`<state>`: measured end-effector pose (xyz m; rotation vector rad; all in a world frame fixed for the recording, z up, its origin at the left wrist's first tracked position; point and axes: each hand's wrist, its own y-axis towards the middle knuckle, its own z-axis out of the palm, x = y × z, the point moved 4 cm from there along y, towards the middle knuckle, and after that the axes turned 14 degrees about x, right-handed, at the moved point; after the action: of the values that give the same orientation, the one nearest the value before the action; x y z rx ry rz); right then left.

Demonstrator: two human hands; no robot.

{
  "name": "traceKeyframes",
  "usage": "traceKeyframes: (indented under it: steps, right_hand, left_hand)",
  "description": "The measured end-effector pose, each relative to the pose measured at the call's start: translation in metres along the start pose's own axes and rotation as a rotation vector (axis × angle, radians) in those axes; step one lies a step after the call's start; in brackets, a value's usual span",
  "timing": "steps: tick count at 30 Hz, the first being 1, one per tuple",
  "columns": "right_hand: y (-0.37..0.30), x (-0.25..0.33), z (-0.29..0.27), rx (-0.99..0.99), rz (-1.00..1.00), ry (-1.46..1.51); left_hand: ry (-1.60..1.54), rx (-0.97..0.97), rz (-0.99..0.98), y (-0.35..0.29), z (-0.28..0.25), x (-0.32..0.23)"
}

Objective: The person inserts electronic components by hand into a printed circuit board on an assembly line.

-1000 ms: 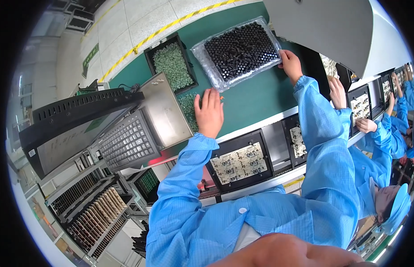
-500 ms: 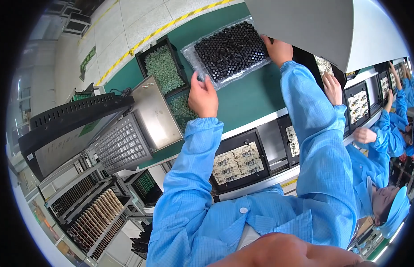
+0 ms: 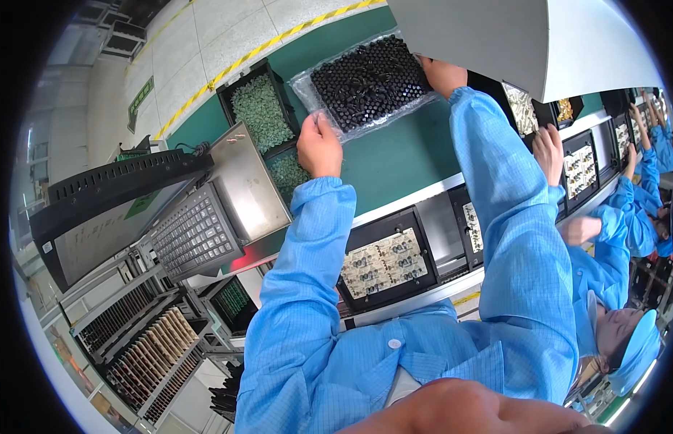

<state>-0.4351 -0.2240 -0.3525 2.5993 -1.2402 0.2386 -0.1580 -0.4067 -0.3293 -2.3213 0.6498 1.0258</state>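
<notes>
A clear plastic bag (image 3: 305, 94) lies flat over the green bench top, packed with rows of small black cylindrical parts (image 3: 373, 81). At its near left corner, my left hand (image 3: 320, 148) is closed with the film between thumb and fingers. My right hand (image 3: 445, 77) grips the bag's right edge, its fingertips partly hidden beside the grey panel. Left of the bag stands a black bin (image 3: 258, 108) of small pale green parts. A second heap of green parts (image 3: 287, 172) sits nearer me, by the left wrist.
A grey panel (image 3: 474, 36) overhangs the right side. Toward me, a black fixture holding a circuit board (image 3: 383, 264) sits on the line. A keyboard (image 3: 195, 231), metal plate (image 3: 246, 184) and monitor (image 3: 119, 210) stand left. A co-worker's hands (image 3: 547, 153) are close on the right.
The bag and both my hands have shifted slightly left. A red glow now shows near the keyboard's corner. The co-worker's hands at the right have moved a little.
</notes>
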Motion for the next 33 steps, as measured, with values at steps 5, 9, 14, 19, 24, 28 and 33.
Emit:
traceKeyframes:
  steps: [5,9,14,19,24,28,33]
  right_hand:
    - [-0.023,0.008,-0.033,-0.025,0.083,0.039]
    - [-0.067,0.008,-0.069,0.012,0.129,0.119]
    - [-0.126,0.020,-0.107,-0.033,0.107,0.241]
    - [-0.174,0.012,-0.096,0.024,0.182,0.221]
    - [-0.199,-0.001,-0.065,0.116,0.246,0.221]
    - [-0.203,-0.004,-0.060,0.070,0.231,0.230]
    - [-0.201,-0.010,-0.045,0.152,0.293,0.238]
  left_hand:
    - [-0.067,-0.098,0.155,-0.013,-0.001,-0.017]
    - [-0.213,0.041,0.122,-0.046,0.001,-0.017]
    - [-0.078,0.064,0.296,-0.098,-0.003,-0.004]
    - [-0.012,0.135,0.319,-0.139,0.009,0.025]
    - [0.087,0.157,0.265,-0.147,0.023,0.054]
    - [0.133,0.195,0.304,-0.146,0.021,0.054]
    - [0.264,0.254,0.309,-0.133,0.017,0.061]
